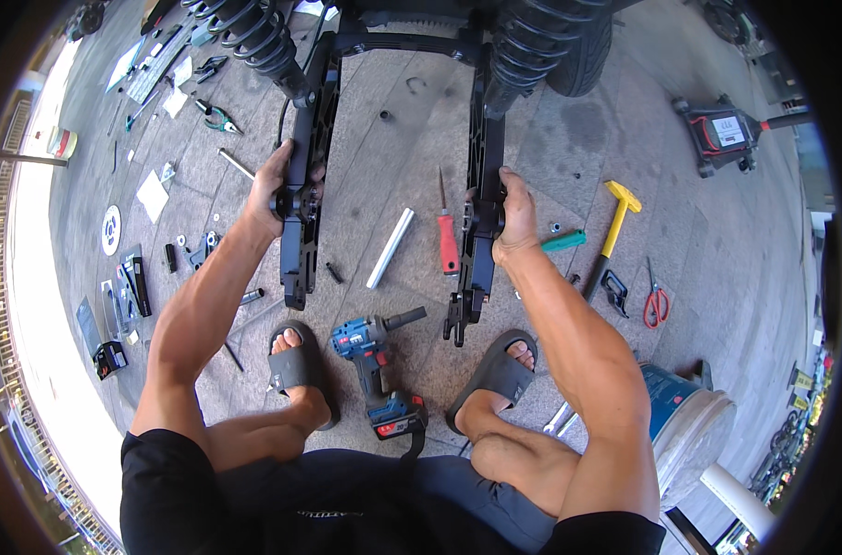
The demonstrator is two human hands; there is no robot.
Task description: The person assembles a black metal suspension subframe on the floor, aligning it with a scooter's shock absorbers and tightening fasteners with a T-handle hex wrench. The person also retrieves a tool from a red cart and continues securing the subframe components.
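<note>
A black swingarm (407, 43) with two long arms and a crossbar reaches toward me from a vehicle at the top of the view. My left hand (270, 190) is closed around its left arm (296, 250), fingertips showing on the inner side. On the outside of the right arm (481, 264), my right hand (516, 215) grips at about the same height; its fingers are mostly hidden behind the metal. Between the arms lie a red-handled screwdriver (448, 245) and a silver tube (390, 248). Closer to my feet stands a blue cordless impact wrench (373, 365).
Black coil-spring shock absorbers (537, 51) flank the swingarm, with a tire (583, 60) behind. Right are a yellow hammer (615, 217), red-handled scissors (657, 307), a floor jack (724, 131) and a bucket (694, 425). Left lie pliers (219, 118), a brake disc (112, 229) and packaging (106, 356).
</note>
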